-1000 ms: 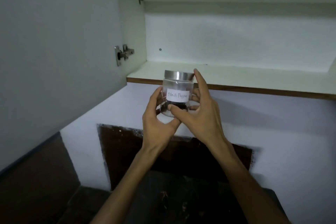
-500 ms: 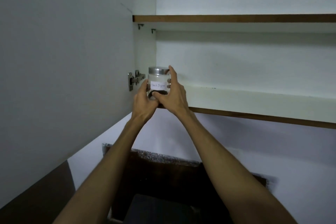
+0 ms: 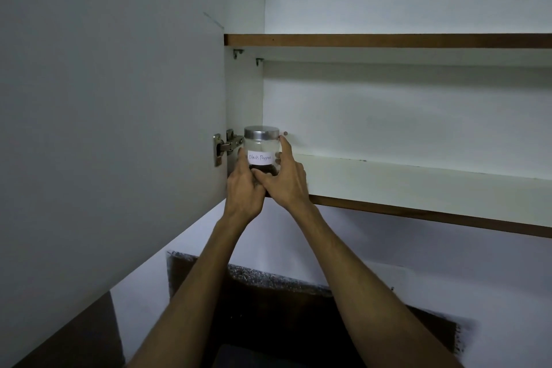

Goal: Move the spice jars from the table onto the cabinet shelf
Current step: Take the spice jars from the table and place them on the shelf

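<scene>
A clear glass jar (image 3: 262, 149) with a metal lid and a white label reading "Black Pepper" stands upright at the far left end of the lower cabinet shelf (image 3: 418, 185). Dark peppercorns fill its bottom. My left hand (image 3: 243, 188) grips the jar's left side and base. My right hand (image 3: 283, 179) holds its right side, with the index finger reaching up to the lid. Whether the jar's base rests on the shelf is hidden by my hands.
The open cabinet door (image 3: 113, 116) stands close on the left, its metal hinge (image 3: 227, 145) just beside the jar. An upper shelf (image 3: 388, 40) runs above. The white cabinet back wall is behind, and a dark counter edge (image 3: 268, 281) lies below.
Both hands raised the jar from below the shelf edge up and left to the shelf's left corner. In the last half second it barely moved.
</scene>
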